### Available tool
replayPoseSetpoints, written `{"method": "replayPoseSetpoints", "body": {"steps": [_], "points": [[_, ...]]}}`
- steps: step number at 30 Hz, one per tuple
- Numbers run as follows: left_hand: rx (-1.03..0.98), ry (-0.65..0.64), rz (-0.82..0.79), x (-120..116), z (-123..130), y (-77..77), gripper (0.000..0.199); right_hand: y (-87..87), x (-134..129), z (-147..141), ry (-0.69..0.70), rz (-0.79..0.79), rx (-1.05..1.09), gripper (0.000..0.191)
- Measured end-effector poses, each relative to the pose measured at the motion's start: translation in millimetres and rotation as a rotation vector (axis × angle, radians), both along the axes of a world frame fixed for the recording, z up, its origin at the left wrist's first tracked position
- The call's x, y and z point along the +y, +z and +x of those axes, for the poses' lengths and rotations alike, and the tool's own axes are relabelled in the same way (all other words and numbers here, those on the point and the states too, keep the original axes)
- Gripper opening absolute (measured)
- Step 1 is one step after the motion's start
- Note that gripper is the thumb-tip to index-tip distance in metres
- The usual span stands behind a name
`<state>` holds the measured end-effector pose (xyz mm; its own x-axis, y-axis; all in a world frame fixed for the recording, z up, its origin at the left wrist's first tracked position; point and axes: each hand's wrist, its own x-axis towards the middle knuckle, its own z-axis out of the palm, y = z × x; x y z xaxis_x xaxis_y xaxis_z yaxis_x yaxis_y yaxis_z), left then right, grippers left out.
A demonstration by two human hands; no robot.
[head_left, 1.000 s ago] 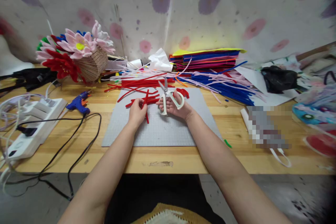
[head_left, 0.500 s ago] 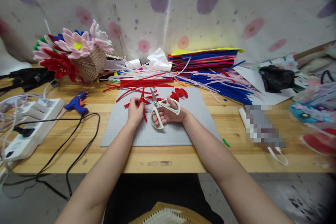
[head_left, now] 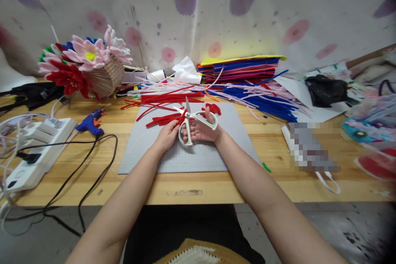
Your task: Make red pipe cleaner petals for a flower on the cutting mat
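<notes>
My left hand [head_left: 167,135] is closed on a red pipe cleaner [head_left: 182,118], whose end reaches up between the blades of a pair of scissors [head_left: 188,114]. The scissors have white handles, and their blades stand apart. My right hand [head_left: 202,129] has its thumb and fingers through the handle loops. Beyond my left hand, several red pipe cleaners [head_left: 159,120] lie on the grey cutting mat [head_left: 192,161]. A bundle of curled red pieces [head_left: 213,109] rests behind my right hand on the mat.
Red pipe cleaners [head_left: 170,98], blue ones [head_left: 262,105] and packed stacks [head_left: 241,70] line the back. At left are a blue glue gun [head_left: 92,122], a power strip [head_left: 46,152], loose cables and a flower basket [head_left: 107,76]. A blurred-out object [head_left: 312,148] lies right.
My left hand has moved right toward the scissors, and the pipe cleaner in it has tilted in between the blades. The scissors have shifted slightly right and up with my right hand.
</notes>
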<state>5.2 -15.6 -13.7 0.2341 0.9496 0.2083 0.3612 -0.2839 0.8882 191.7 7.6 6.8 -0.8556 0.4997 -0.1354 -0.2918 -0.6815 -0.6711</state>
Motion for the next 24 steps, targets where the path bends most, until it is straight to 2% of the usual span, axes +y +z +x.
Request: {"method": "replayPoseSetpoints", "body": {"steps": [5,14,19,24], "points": [[0.06,-0.046,-0.008,3.1,-4.8,-1.6,0.026,-1.4,1.7,-0.1,-0.057,0.014,-0.011,0.086],[0.016,-0.044,0.004,9.3,1.8,-3.3,0.027,-2.4,0.9,0.3,-0.156,0.059,0.034,0.087],[0.003,-0.03,-0.005,9.3,0.8,-4.3,0.026,-3.6,-0.9,-5.8,-0.164,0.049,0.033,0.077],[0.077,0.019,-0.028,7.2,-5.9,-4.9,0.026,-1.9,-3.0,-11.4,-0.144,-0.009,0.008,0.052]]}}
